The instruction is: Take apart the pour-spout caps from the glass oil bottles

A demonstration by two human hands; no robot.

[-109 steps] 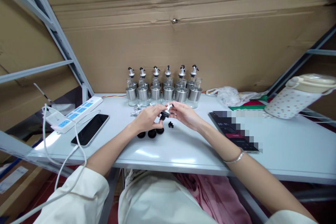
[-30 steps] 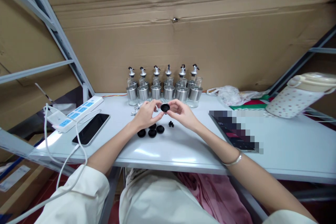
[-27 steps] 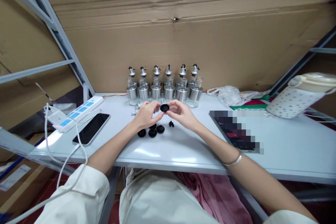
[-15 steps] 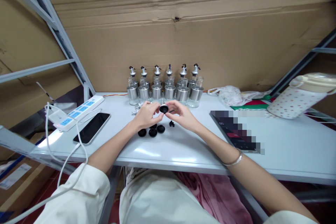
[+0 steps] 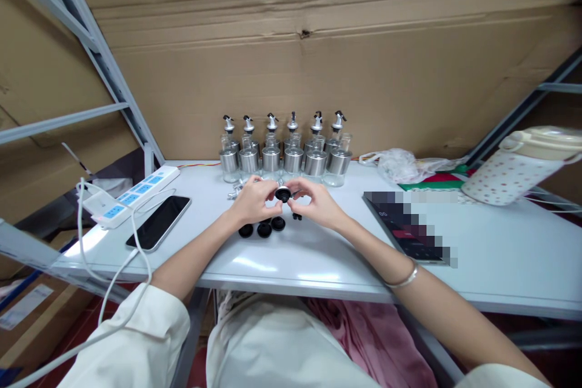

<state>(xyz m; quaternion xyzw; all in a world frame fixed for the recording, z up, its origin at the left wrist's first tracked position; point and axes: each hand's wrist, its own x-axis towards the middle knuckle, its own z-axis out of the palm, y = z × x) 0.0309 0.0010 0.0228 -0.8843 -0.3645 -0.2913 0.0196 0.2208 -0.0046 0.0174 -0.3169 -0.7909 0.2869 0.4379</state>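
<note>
Over the middle of the table, a bottle pourer with a silver rim is held with its black underside facing me. My left hand grips it from the left, fingers closed. From the right, the thumb and fingers of my right hand are closed at the pourer too. Below them lie several round black stoppers. Small black pieces sit partly hidden by my right hand. Silver pourer spouts lie beyond my left hand. Behind stand open glass bottles with steel bands.
A back row of bottles carries pourers before a cardboard wall. To the left are a power strip, a phone and white cables. A dark tablet, a plastic bag and a tilted dotted flask occupy the right.
Both hands and the pourer have moved slightly down towards me. My right hand now covers more of the small black pieces.
</note>
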